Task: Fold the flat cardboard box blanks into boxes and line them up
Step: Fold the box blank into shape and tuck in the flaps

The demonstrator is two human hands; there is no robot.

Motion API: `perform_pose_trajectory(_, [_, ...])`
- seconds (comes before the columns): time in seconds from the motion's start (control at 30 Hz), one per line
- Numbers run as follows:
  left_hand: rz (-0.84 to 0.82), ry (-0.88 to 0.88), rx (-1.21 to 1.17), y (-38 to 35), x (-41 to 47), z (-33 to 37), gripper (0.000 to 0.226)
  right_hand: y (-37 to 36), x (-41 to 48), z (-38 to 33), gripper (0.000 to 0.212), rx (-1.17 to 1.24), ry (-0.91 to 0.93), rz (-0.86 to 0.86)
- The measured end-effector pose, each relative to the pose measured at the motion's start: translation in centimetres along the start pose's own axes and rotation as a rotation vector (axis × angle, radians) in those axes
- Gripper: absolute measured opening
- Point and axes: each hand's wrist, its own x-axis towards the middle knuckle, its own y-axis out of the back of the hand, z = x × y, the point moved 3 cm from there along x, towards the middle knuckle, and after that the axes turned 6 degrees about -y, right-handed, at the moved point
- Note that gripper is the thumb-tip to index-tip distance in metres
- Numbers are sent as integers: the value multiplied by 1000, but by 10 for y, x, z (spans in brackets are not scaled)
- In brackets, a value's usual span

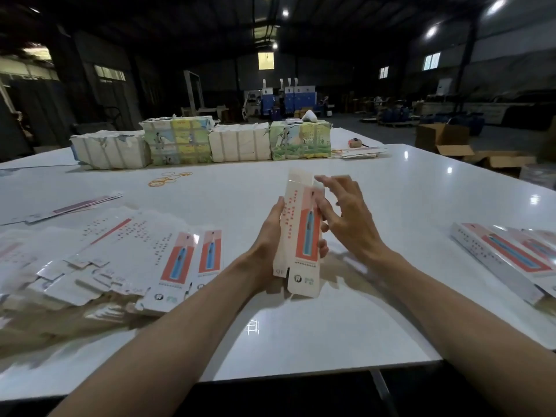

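Note:
A tall narrow white box (301,233) with a red and blue panel stands upright above the table centre, partly formed, with its top and bottom flaps open. My left hand (270,236) grips it from behind, thumb on the left edge and fingertips showing at the right edge. My right hand (343,212) is beside the box's upper right with fingers spread and straight, one finger touching the box's front. A spread pile of flat blanks (126,260) lies at the left. Folded boxes (508,254) lie side by side at the right edge.
Several wrapped bundles (204,144) stand in a row at the far side of the white table (391,206). Rubber bands (168,179) lie in front of them. More flat blanks (361,152) and a small orange object (355,142) lie at the far right. Open cartons (445,139) stand beyond the table.

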Motion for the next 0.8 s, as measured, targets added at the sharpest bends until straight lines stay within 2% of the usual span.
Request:
perform_pose_trajectory(0.2, [-29,32,-23,-4,-4,4,64,7,8,-15,37,-123,95,-103])
perform_pose_trajectory(0.37, [-15,40,-66,-5,-6,7,72,3,21,-22,32,-5,74,-208])
perform_pose_trajectory(0.47, [-8,53,-58,-4,-7,7,76,1,27,-20,22,158,-13,-236])
perform_pose_trajectory(0.53, [-8,65,-2,-5,-6,6,76,-1,28,-13,16,252,-90,-193])
perform_pose_trajectory(0.67, [6,109,86,-10,-5,8,77,0,26,-1,12,336,-221,-169])
perform_pose_trajectory(0.8, [-51,50,203,-15,-4,11,83,17,30,2,13,412,-322,-219])
